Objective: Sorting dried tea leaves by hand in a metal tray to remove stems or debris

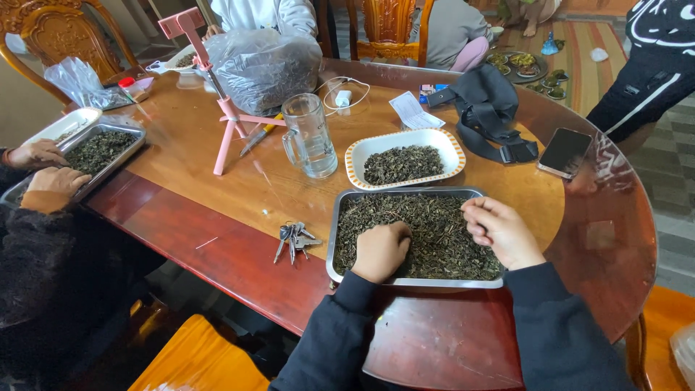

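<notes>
- At the far left, a co-worker's hands [45, 168] rest on a second metal tray [123, 153] of dark dried leaves, with a shallow white dish [69, 123] just beyond it, apparently to take what is picked out.
- A pink phone stand [217, 108] straddles the counter [217, 239] near the middle-left, its clamp raised toward the seated people; behind it sits a bulging clear bag of leaves [264, 65].
- A bunch of keys [293, 240] lies just left of the near tray, set aside out of the work.
- A glass mug [310, 137] stands upright behind them.
- The left hand [380, 250] lies knuckles-up inside the steel tray [405, 282], its fingers curled down into the dried leaves [427, 232]; whether they pinch anything cannot be told.
- The oval white dish [449, 145] with an orange rim sits touching the tray's far edge, holding a smaller heap of leaves within easy reach.
- The right hand [499, 230] hovers over the tray's right end, fingers drawn narrowly together as if nipping a small piece; the piece itself is too small to see.
- Farther right, a black pouch [492, 108] and a dark phone [565, 152] lie well apart from the leaves.
</notes>
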